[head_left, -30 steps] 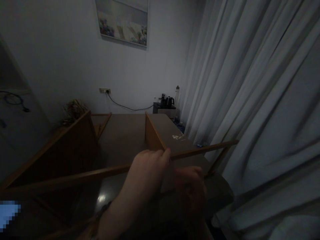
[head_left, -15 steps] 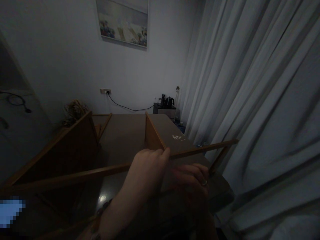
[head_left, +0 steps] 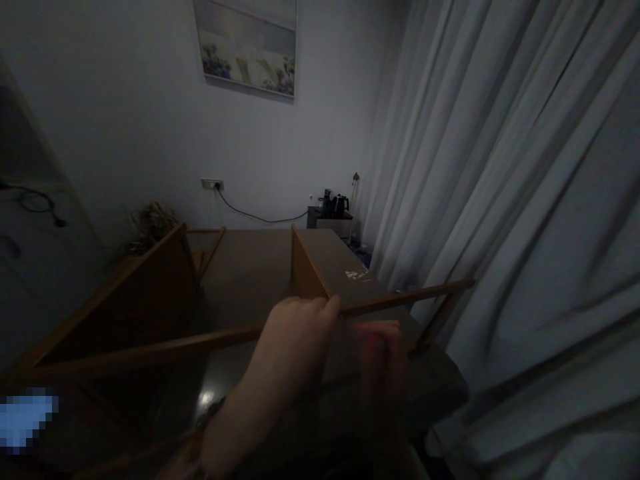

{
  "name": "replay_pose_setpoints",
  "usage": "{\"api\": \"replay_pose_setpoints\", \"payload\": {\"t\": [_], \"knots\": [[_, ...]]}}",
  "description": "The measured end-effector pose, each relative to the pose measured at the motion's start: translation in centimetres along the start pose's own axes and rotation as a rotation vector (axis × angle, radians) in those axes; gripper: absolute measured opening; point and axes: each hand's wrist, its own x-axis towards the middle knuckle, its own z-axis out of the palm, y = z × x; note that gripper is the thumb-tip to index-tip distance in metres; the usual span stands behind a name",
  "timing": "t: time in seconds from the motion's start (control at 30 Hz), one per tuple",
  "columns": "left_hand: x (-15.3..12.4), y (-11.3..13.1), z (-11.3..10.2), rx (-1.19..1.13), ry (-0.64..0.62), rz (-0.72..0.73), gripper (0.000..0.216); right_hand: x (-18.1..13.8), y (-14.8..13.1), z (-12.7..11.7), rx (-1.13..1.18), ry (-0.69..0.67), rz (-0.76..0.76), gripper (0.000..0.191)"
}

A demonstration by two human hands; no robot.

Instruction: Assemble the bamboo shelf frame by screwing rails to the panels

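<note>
A brown wooden shelf frame (head_left: pixel 220 339) lies on its side on a dark table, its long rail running across in front of me. My left hand (head_left: pixel 300 333) is closed around that rail where an upright wooden shelf board (head_left: pixel 309 260) meets it. Just below and to the right, my right hand (head_left: pixel 383 350) is held close to the joint with its fingers pinched together. Motion blurs these fingers, and whatever they hold is too small and dark to make out. Another, larger board (head_left: pixel 135 300) stands at the frame's left end.
The dark table (head_left: pixel 245 260) stretches back toward the wall, with small white bits (head_left: pixel 356 274) on it. A black kettle (head_left: pixel 340 205) stands on a small cabinet in the corner. Grey curtains (head_left: pixel 490 200) hang along the right. Dried branches (head_left: pixel 153 223) are at the back left.
My right hand has turned, its fingers drawing together and upward beside the joint. The left hand keeps its grip on the rail, and the frame stays nearly still.
</note>
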Motion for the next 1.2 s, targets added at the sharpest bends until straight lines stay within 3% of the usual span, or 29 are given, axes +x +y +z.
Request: {"api": "replay_pose_setpoints", "payload": {"t": [0.1,0.27,0.47,1.03,1.1,1.2], "knots": [[0.0,0.0,0.0,-0.001,0.001,-0.002,0.030,-0.4,0.5,0.0,0.081,-0.019,0.001,0.014],[-0.1,0.1,0.0,-0.006,0.004,-0.031,0.029,-0.4,0.5,-0.4,0.155,-0.160,-0.085,0.010],[-0.1,-0.5,0.2,-0.068,0.039,-0.003,0.029,-0.3,0.2,-0.6,0.123,-0.219,-0.077,0.013],[-0.1,-0.7,0.0,-0.117,0.037,0.005,0.027,-0.2,-0.5,-0.7,0.003,-0.167,-0.149,0.014],[-0.1,-0.6,-0.1,-0.120,0.031,0.002,0.026,-0.4,-0.4,-0.9,-0.039,-0.101,-0.158,0.014],[0.0,-0.6,-0.3,-0.121,0.027,0.000,0.025,-0.6,-0.4,-1.1,-0.127,0.092,-0.081,0.030]]}}
